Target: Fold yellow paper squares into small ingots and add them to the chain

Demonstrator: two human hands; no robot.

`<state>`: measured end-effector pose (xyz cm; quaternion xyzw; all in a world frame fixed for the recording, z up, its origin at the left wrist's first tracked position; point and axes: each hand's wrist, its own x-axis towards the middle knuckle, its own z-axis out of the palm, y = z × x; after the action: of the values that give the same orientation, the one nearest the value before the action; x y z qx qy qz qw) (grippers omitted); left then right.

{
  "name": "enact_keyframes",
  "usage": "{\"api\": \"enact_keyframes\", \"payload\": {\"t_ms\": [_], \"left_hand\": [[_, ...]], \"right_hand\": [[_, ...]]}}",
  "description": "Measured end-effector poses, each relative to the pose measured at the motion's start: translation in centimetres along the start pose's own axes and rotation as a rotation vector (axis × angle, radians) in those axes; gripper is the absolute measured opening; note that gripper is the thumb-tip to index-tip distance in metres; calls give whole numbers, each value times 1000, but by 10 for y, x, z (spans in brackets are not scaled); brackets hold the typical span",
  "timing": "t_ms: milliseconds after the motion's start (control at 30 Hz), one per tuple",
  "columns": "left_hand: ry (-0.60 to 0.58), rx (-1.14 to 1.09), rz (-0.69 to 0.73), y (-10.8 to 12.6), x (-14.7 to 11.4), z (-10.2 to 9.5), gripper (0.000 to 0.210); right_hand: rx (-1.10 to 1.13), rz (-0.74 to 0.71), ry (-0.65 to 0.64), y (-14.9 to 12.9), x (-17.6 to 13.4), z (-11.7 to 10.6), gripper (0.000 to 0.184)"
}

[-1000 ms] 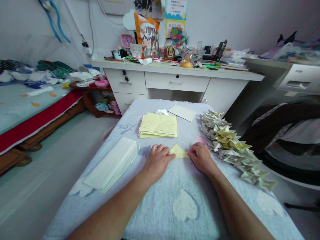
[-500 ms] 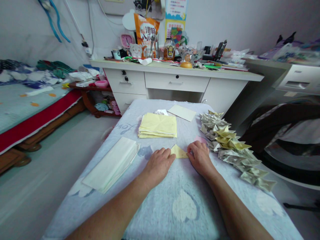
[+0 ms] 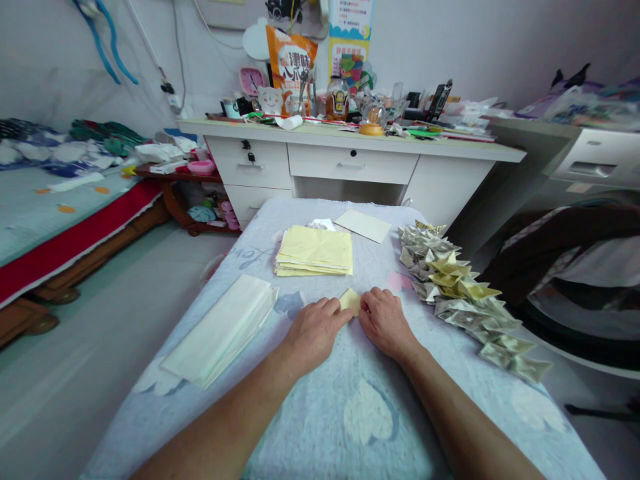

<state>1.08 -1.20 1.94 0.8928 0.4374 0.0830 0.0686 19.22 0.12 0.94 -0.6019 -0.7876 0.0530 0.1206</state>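
Observation:
A small folded piece of yellow paper [image 3: 350, 300] lies on the cloth-covered table between my two hands. My left hand [image 3: 317, 330] is closed at its left edge, thumb and fingers on the paper. My right hand [image 3: 384, 319] has its fingers curled over the right side, hiding that part of it. Behind them sits a stack of yellow paper sheets [image 3: 314, 252]. To the left lies a pile of long white folded paper [image 3: 223, 330]. On the right runs a row of folded paper pieces [image 3: 460, 300], mostly grey with several yellow ones.
A pale flat card [image 3: 363, 225] and a crumpled white paper [image 3: 321, 225] lie at the table's far end. Beyond stands a white desk [image 3: 350, 167] crowded with items. A bed [image 3: 75, 220] is to the left, a washing machine [image 3: 595, 167] to the right.
My right hand has moved left, closer to my left hand, and now covers the right part of the yellow paper. My left hand has barely moved.

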Motion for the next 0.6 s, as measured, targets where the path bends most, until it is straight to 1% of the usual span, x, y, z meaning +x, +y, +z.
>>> {"api": "enact_keyframes", "payload": {"t_ms": [133,267,467,600], "left_hand": [[-6,12,27,-2,-3,1,30],[-7,36,19,-1,-5,3,31],[22,73,-32,4,-7,4,30],[20,102,-74,8,-8,3,26]], "right_hand": [[-36,16,13,-4,-2,2,15],[-57,26,35,-8,-4,3,22],[-112,25,42,-12,-5,4,27],[-131,30,51,-12,-5,4,31]]}}
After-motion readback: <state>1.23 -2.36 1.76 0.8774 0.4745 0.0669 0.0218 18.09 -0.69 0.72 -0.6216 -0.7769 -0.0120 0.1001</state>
